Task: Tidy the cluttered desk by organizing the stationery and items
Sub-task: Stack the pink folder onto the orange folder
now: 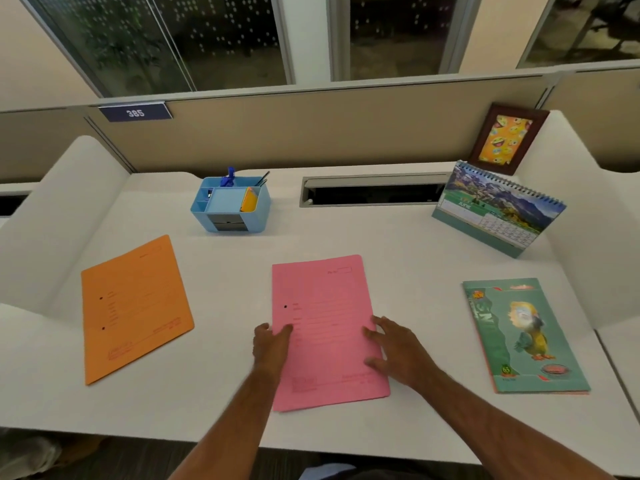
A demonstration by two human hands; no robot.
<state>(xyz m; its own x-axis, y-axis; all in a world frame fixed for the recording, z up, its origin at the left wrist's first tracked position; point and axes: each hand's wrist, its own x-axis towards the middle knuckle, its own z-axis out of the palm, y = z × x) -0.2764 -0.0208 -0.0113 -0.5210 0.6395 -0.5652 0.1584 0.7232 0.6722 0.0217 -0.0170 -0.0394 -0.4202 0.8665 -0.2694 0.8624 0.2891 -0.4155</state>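
Note:
A pink folder (323, 317) lies flat in the middle of the white desk (398, 244). My left hand (270, 344) grips its left edge, thumb on top. At the folder's right edge my right hand (394, 348) rests with fingers spread over the cover. An orange folder (135, 306) lies flat to the left. To the right sits a green notebook (523, 334) with a parrot on its cover. At the back stands a blue desk organizer (230, 206) holding pens and yellow notes.
A desk calendar (498, 209) stands at the back right, with a framed picture (505, 140) leaning behind it. A cable slot (374, 190) opens in the desk's rear. White side dividers and a beige partition enclose the desk.

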